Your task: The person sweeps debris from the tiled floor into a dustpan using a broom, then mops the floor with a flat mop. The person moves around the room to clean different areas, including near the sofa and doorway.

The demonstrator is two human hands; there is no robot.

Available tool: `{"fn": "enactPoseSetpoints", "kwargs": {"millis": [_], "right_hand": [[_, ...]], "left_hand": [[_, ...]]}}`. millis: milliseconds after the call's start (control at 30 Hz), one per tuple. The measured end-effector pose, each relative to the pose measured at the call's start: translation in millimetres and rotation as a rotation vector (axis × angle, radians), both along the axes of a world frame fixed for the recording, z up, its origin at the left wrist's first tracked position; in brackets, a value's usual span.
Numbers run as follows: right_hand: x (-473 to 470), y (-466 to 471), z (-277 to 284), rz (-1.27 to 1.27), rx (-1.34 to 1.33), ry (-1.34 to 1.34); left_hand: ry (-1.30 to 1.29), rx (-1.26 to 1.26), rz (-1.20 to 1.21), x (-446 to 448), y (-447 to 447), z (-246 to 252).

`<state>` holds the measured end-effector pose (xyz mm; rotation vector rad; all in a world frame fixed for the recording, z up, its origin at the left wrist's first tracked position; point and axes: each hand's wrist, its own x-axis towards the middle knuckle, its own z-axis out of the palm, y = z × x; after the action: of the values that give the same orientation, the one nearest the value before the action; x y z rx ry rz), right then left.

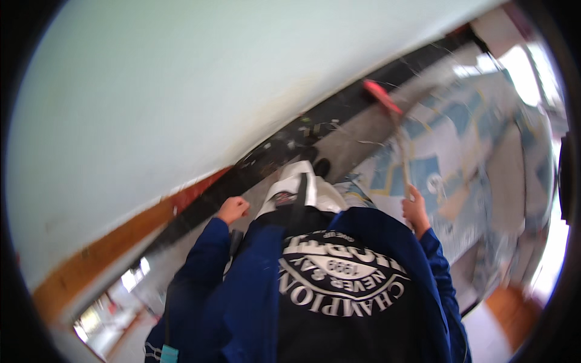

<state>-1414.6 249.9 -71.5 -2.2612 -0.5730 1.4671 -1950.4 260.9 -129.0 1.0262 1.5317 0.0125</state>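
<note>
My right hand point(414, 209) is closed around the lower end of a pale stick-like handle point(404, 159). At the handle's far end sits a red head, perhaps a broom or brush head point(382, 96), blurred, over the dark band along the wall. My left hand point(233, 209) is curled beside my body, near the wall's foot, with nothing visible in it. Small bits of debris and thin strands point(313, 129) lie on the dark band, ahead of my dark shoes point(322, 167).
A pale wall point(159, 90) runs diagonally on the left, with an orange-brown strip point(109, 252) low on it. To the right stands a bulky pile or load under blue-and-white patterned sheeting point(454, 149). Bright windows point(522, 72) show at the upper right.
</note>
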Motion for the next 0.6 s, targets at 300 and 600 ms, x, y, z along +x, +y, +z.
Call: {"fn": "enactPoseSetpoints", "kwargs": {"millis": [300, 600], "right_hand": [[-1.9, 9.5, -43.8, 0.284, -0.058, -0.123], [-77.9, -55.9, -70.4, 0.050, -0.172, -0.213]], "left_hand": [[0.102, -0.225, 0.221, -41.2, -100.7, -9.0], [0.041, -0.112, 0.227, -114.0, -38.3, -0.3]]}}
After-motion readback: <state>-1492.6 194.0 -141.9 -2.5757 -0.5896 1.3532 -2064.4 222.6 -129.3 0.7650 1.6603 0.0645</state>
